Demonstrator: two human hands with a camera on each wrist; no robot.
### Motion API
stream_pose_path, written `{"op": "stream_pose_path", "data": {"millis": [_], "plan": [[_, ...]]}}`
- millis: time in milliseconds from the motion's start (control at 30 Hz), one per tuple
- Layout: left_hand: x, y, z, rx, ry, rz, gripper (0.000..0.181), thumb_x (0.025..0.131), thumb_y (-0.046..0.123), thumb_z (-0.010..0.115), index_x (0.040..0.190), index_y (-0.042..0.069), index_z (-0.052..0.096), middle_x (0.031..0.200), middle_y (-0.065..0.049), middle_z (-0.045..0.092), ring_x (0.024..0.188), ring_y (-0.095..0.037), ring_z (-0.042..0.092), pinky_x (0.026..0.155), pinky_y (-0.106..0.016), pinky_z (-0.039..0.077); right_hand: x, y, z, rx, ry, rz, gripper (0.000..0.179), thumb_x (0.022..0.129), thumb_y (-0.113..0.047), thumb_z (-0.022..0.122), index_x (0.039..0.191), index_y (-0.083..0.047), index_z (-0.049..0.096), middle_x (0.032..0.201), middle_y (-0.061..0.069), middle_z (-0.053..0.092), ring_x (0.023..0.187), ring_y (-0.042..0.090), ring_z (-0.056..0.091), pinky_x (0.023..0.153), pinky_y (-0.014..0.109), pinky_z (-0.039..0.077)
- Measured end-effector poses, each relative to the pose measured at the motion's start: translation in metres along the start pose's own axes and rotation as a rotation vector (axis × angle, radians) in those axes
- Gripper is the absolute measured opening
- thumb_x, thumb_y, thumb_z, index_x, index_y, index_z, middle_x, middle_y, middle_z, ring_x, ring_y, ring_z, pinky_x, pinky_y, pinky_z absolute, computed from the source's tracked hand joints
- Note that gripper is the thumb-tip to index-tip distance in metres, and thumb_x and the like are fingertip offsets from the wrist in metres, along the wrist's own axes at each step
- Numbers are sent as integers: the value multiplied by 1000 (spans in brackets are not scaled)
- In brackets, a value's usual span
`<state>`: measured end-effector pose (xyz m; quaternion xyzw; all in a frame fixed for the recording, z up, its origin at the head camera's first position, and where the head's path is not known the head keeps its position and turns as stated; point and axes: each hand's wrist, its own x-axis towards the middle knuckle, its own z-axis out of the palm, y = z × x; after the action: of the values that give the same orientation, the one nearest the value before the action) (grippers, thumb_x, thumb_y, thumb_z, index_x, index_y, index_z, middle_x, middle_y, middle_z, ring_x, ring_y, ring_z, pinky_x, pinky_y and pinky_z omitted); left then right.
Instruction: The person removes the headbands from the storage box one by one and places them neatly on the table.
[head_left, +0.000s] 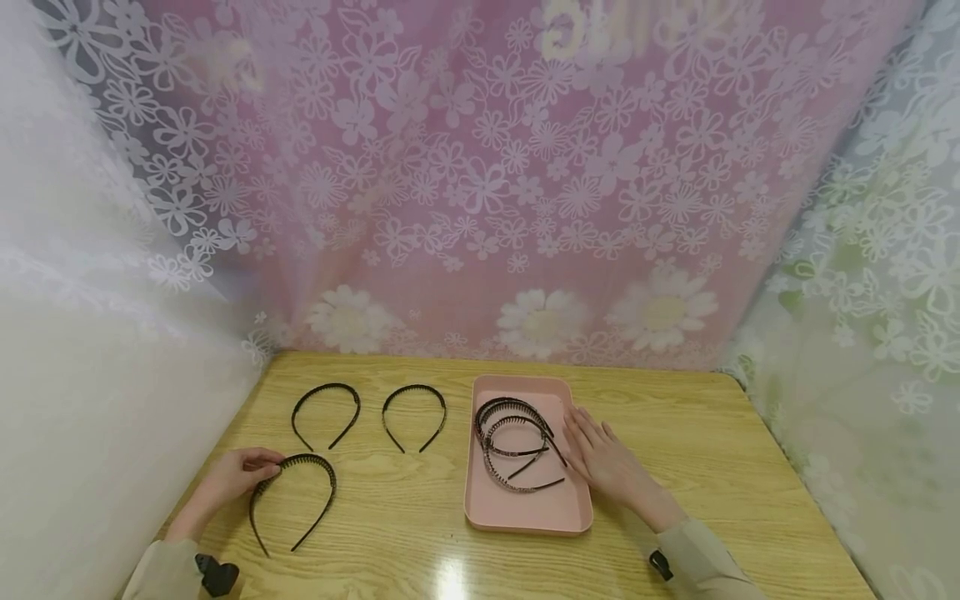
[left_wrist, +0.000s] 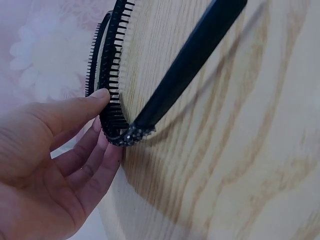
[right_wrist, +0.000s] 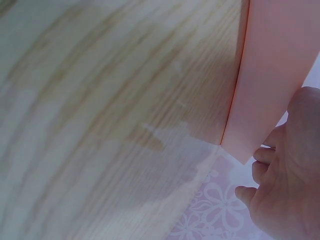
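Note:
My left hand [head_left: 238, 478] pinches a black toothed headband [head_left: 330, 477] at the upper left of its arch, at the left of the table. In the left wrist view the thumb lies on the band's teeth, with the fingers behind, and small sparkly stones show near one end of the headband [left_wrist: 120, 65]. My right hand [head_left: 606, 457] rests with straight fingers on the right rim of a pink tray [head_left: 525, 517]. Several dark headbands [head_left: 517, 417] lie overlapping inside the tray. The right wrist view shows the hand [right_wrist: 287, 165] beside the tray's outer wall [right_wrist: 272, 65].
Two more black headbands lie behind the left hand, one at the left [head_left: 325, 387] and one nearer the middle [head_left: 414, 388]. They sit on a wood-grain table [head_left: 390, 517]. A pink flowered curtain [head_left: 465, 208] hangs along the table's back edge, with pale curtains at both sides.

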<state>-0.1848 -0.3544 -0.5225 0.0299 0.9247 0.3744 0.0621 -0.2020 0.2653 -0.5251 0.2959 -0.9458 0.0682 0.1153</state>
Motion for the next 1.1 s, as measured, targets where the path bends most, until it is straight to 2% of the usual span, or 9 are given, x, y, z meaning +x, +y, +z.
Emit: {"op": "stream_pose_path", "data": {"millis": [100, 200, 333, 400, 567, 700, 833, 1000, 1100], "plan": [[1, 0, 0, 17, 5, 4, 27, 97, 17, 70, 116, -2, 73, 108, -17, 73, 96, -30, 69, 67, -27, 52, 0, -1, 0, -6, -23, 11, 61, 102, -22, 61, 151, 8, 40, 155, 29, 40, 144, 46, 37, 109, 65, 36], [2, -1, 0, 4, 19, -21, 31, 99, 21, 68, 119, -2, 72, 113, -20, 72, 97, -29, 68, 66, -28, 54, 1, -2, -1, -22, -51, 27, 61, 103, -23, 60, 151, 8, 40, 156, 28, 38, 146, 44, 35, 111, 64, 35], [2, 0, 0, -13, 80, -61, 40, 102, 30, 64, 125, -3, 69, 117, -24, 70, 92, -23, 68, 64, -27, 55, 2, -2, -2, -35, -72, 37, 61, 104, -25, 59, 152, 7, 38, 157, 27, 37, 147, 43, 33, 113, 63, 34], [2, 3, -1, -4, 125, -40, 41, 104, 31, 61, 126, -4, 68, 117, -25, 70, 89, -23, 70, 64, -26, 55, 2, -2, -1, -38, -73, 36, 61, 104, -25, 58, 152, 7, 38, 157, 26, 37, 147, 42, 33, 113, 63, 34], [2, 16, 0, -7, 220, 66, 39, 106, 25, 56, 125, -7, 67, 117, -27, 69, 90, -30, 72, 65, -26, 56, 2, 0, -1, -48, -72, 29, 62, 104, -25, 58, 153, 6, 38, 158, 26, 36, 147, 42, 33, 113, 63, 35], [5, 30, 2, -53, 239, 82, 42, 108, 28, 53, 129, -7, 65, 120, -26, 69, 99, -31, 71, 74, -31, 61, 2, 0, 0, -48, -64, 22, 61, 104, -25, 59, 152, 7, 39, 158, 26, 37, 147, 43, 33, 112, 63, 35], [10, 46, 4, -108, 225, 79, 48, 108, 33, 50, 131, -7, 63, 121, -26, 68, 102, -34, 69, 79, -37, 61, 1, 1, 1, -49, -29, -1, 59, 103, -24, 60, 150, 7, 43, 155, 27, 40, 144, 44, 37, 110, 64, 37], [18, 62, 8, -165, 227, 149, 42, 109, 28, 50, 127, -6, 66, 114, -27, 69, 91, -13, 70, 76, -36, 62, 1, 0, 0, -53, -25, 0, 59, 102, -24, 61, 149, 8, 44, 155, 28, 40, 144, 45, 37, 109, 65, 37], [22, 69, 12, -169, 239, 184, 37, 108, 25, 51, 124, -5, 68, 111, -25, 70, 86, -7, 69, 73, -36, 62, 1, 0, 0, -45, -42, 17, 60, 103, -24, 60, 150, 8, 42, 156, 27, 38, 145, 44, 35, 111, 64, 36]]}}
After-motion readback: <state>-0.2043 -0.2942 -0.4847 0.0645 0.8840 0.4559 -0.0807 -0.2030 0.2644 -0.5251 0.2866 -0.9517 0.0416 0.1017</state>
